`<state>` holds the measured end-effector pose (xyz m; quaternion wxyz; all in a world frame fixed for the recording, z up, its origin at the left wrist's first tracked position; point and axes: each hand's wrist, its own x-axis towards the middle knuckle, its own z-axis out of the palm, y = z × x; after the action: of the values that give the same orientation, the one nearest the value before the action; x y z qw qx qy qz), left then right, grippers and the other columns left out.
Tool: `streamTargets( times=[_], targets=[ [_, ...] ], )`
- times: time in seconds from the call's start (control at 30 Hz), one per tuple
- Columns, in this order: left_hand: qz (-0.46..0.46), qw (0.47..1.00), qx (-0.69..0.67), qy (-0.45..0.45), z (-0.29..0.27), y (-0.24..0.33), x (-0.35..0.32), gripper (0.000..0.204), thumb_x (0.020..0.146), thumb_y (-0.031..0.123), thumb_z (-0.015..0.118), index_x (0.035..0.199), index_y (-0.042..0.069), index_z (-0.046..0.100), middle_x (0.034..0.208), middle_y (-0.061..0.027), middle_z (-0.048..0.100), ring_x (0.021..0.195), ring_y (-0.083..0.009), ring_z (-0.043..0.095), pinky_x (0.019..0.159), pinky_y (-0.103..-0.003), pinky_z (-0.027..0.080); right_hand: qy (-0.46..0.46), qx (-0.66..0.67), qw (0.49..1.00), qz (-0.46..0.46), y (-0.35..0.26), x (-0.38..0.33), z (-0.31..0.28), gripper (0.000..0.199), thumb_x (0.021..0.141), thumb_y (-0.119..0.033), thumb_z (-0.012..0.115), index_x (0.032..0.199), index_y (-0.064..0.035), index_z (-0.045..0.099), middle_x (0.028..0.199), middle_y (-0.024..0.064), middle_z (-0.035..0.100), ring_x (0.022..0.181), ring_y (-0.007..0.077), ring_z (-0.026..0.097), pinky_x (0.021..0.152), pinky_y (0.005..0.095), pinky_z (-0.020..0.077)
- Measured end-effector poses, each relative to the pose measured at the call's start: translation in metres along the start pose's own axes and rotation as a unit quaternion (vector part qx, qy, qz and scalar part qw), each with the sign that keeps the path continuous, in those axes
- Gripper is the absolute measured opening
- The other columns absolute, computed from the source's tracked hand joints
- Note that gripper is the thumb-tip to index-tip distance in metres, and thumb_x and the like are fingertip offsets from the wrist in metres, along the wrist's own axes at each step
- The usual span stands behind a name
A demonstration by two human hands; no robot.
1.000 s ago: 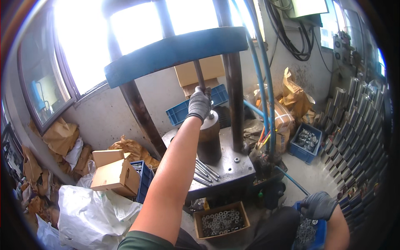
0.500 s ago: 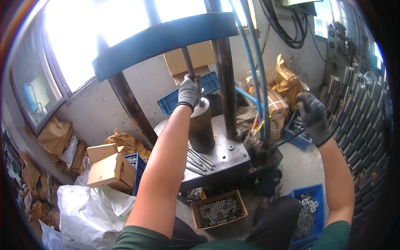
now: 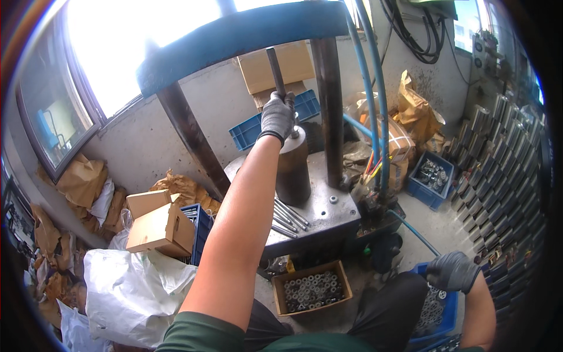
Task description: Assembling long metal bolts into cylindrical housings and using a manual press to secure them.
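Note:
My left hand (image 3: 277,115), in a grey glove, is wrapped round a dark upright rod (image 3: 274,69). The rod's top end lies close below the blue crossbeam (image 3: 246,36) of a press frame; I cannot tell if they touch. Just below that hand stands a thick dark metal cylinder (image 3: 292,176) with a small bright metal piece on top. Low on the right, my gloved right hand (image 3: 451,271) is closed round the end of a long thin lever (image 3: 413,227). Several bright metal rods (image 3: 286,217) lie on the steel press table (image 3: 331,220), beside the cylinder's base.
A cardboard box of metal rings (image 3: 314,290) sits on the floor before my legs. Blue bins (image 3: 431,179) hold metal parts at the right, near stacked metal tubes (image 3: 498,176). An open carton (image 3: 155,229) and a white sack (image 3: 129,299) stand left. Blue hoses (image 3: 366,76) run beside the press.
My right hand has swung down with the lever, from beside the far bin to near my knee. My left hand stays on the dark rod; the whole view has shifted slightly.

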<state>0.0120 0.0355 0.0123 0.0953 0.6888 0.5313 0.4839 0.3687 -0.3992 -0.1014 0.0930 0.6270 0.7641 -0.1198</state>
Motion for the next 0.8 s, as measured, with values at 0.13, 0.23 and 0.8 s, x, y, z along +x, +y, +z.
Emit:
streamTargets(
  times=[0.13,0.23,0.8],
  targets=[
    [-0.009,1.000,-0.007,-0.015,-0.001,0.009,-0.005,0.041,0.108,0.041,0.052,0.117,0.003,0.061,0.078,-0.0107,0.070,0.072,-0.0228,0.071,0.067,-0.039,0.057,-0.006,0.020,0.999,0.040,-0.026,-0.009,-0.003,0.028,0.087,-0.034,0.066,0.097,-0.0113,0.078,0.084,0.0165,0.074,0.083,0.0356,0.073,0.078,0.0459,0.0586],
    [-0.013,1.000,0.009,-0.004,-0.006,0.006,-0.006,0.040,0.108,0.040,0.053,0.118,0.002,0.062,0.081,-0.0117,0.071,0.073,-0.0231,0.071,0.068,-0.040,0.057,0.043,0.034,0.998,0.044,-0.030,0.000,-0.015,0.028,0.086,-0.034,0.067,0.098,-0.0110,0.078,0.084,0.0159,0.074,0.084,0.0344,0.074,0.078,0.0454,0.0587],
    [-0.024,1.000,-0.012,-0.009,-0.007,0.008,-0.009,0.042,0.107,0.041,0.054,0.118,0.002,0.062,0.084,-0.0124,0.073,0.076,-0.0248,0.072,0.073,-0.039,0.057,0.108,0.042,0.993,0.010,-0.014,0.005,-0.014,0.027,0.088,-0.032,0.063,0.101,-0.0133,0.078,0.093,0.0130,0.076,0.088,0.0351,0.073,0.081,0.0450,0.0586]
  ],
)
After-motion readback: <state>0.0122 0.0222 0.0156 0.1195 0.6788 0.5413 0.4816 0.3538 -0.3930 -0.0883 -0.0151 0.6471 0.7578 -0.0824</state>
